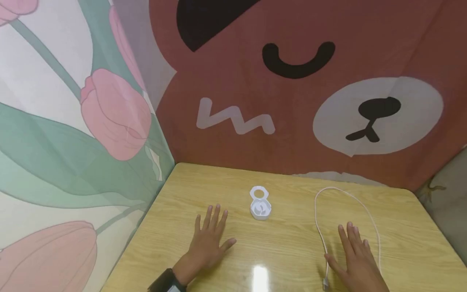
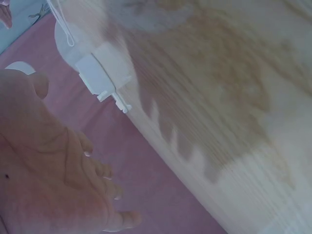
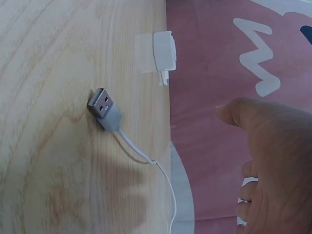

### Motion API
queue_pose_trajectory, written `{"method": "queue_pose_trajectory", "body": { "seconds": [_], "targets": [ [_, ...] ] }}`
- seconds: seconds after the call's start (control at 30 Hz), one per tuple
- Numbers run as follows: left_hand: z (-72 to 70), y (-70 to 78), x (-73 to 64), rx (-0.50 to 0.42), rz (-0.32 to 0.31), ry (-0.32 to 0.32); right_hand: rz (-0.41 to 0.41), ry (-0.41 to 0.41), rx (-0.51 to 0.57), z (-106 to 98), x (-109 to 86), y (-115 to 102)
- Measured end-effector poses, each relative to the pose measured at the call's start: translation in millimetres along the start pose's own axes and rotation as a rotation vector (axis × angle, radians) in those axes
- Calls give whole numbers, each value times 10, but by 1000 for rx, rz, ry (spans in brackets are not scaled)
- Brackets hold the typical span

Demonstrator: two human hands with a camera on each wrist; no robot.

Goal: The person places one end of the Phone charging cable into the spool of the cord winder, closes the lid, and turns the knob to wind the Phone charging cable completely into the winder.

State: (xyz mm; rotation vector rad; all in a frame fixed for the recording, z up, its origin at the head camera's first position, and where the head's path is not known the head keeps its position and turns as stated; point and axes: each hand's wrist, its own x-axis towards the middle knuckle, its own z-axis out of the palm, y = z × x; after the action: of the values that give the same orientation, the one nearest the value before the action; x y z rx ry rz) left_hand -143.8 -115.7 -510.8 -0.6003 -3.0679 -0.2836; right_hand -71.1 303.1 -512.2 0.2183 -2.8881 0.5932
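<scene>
A white USB cable (image 1: 316,219) lies in a long loop on the right of the table, its metal USB plug (image 3: 101,103) showing large in the right wrist view. My right hand (image 1: 359,259) is spread over the near part of that loop, thumb close to the cable, holding nothing. Left of the middle, my left hand (image 1: 208,243) is held palm down with fingers spread and nothing in it. Beyond its fingertips stands a small white hexagonal case (image 1: 260,211), its lid with a round opening swung back and a round hub inside.
The wooden table (image 1: 284,239) ends at a brown cloth (image 1: 233,154) with a cartoon bear at the back. A tulip-patterned cloth (image 1: 109,121) hangs along the left side. A dark wristband (image 1: 168,280) is on the left wrist.
</scene>
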Motion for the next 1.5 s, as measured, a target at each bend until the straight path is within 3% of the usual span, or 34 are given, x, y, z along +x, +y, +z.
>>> {"method": "queue_pose_trajectory", "body": {
  "seconds": [0.13,0.27,0.33,0.43,0.57,0.73,0.8,0.9,1.1,1.37,1.5],
  "targets": [
    [21,-4,-6,-63,3,-2,-31,23,12,28,-2,-19],
    [13,40,117,-302,-28,-5,-51,4,86,-36,145,-179],
    [-33,91,287,-452,-49,11,-59,-29,126,-91,330,-313],
    [-105,168,666,-642,-56,62,-68,-100,191,-105,724,-511],
    [-148,253,1180,-767,-84,70,-85,-170,293,129,1338,-629],
    [-107,361,1578,-763,-172,-50,-84,-247,299,521,1849,-589],
    [-62,397,1653,-751,-180,-91,-83,-271,305,656,1936,-588],
    [27,424,1716,-727,-144,-97,-83,-285,362,825,2003,-636],
    [182,428,1722,-691,-60,-51,-137,-274,399,972,2006,-770],
    [204,361,1662,-602,-9,-101,-191,-265,379,986,2013,-810],
    [250,342,1651,-578,27,-83,-209,-269,378,968,2010,-805]
  ]
}}
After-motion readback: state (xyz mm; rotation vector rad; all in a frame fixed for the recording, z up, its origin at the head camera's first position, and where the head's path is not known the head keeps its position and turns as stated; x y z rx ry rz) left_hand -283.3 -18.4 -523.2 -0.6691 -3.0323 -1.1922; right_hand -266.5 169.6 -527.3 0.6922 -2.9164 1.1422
